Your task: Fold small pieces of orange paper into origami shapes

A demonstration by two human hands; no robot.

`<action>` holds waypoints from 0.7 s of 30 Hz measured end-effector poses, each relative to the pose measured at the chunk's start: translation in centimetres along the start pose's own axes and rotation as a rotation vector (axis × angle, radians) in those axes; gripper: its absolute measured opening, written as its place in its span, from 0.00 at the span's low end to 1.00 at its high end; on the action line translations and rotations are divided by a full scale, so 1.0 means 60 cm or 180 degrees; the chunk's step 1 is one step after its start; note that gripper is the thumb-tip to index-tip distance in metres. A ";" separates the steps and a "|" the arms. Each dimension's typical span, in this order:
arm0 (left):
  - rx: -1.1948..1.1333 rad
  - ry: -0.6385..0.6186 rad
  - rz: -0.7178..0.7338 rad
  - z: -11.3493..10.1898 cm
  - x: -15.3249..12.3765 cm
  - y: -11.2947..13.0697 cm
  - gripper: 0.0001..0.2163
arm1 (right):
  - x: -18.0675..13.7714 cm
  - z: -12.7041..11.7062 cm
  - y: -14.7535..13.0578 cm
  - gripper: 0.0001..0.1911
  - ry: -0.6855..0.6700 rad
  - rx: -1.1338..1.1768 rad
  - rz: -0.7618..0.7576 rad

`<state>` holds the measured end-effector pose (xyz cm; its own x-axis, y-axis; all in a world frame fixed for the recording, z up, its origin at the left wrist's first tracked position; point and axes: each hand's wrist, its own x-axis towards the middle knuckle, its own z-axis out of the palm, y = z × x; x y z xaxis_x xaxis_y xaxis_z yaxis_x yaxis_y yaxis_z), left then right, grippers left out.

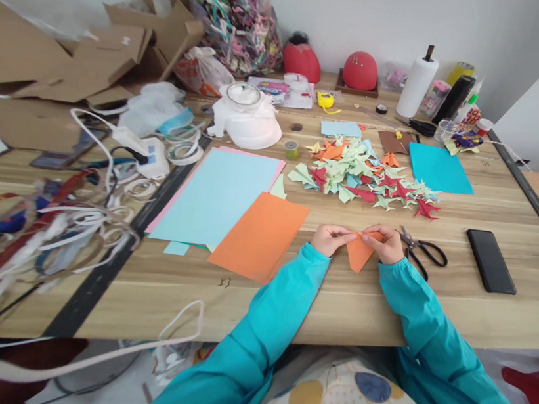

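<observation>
A small folded orange paper (359,252) lies on the wooden table (459,306) between my two hands. My left hand (328,239) pinches its left upper edge with closed fingers. My right hand (386,244) presses and pinches its right upper edge, fingers curled. The paper's point hangs toward me. Both arms are in teal sleeves. Black-handled scissors (422,252) lie just right of my right hand.
A sheet of orange paper (260,235) and light blue paper (215,198) lie to the left. A heap of folded paper figures (367,175) sits behind my hands. A black phone (491,260) lies to the right. Ribbons and cardboard (69,63) crowd the left side.
</observation>
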<state>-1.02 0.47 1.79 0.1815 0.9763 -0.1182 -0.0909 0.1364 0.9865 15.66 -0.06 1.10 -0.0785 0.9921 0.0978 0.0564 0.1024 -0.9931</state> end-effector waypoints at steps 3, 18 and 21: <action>0.0050 0.0000 0.0015 -0.001 0.001 -0.002 0.13 | 0.001 0.001 -0.001 0.13 0.0022 -0.0127 -0.0059; 0.0098 -0.0057 0.0024 0.001 0.002 -0.005 0.12 | -0.001 0.003 -0.001 0.11 0.0078 -0.0268 -0.0126; 0.0023 -0.0065 -0.0007 0.002 0.003 -0.007 0.12 | -0.001 0.004 -0.002 0.11 0.0113 -0.0251 -0.0109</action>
<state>-0.83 0.54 1.37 0.2017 0.9723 -0.1182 -0.0835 0.1373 0.9870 15.44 -0.16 1.17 -0.0464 0.9897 0.1353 0.1326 0.1403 -0.9812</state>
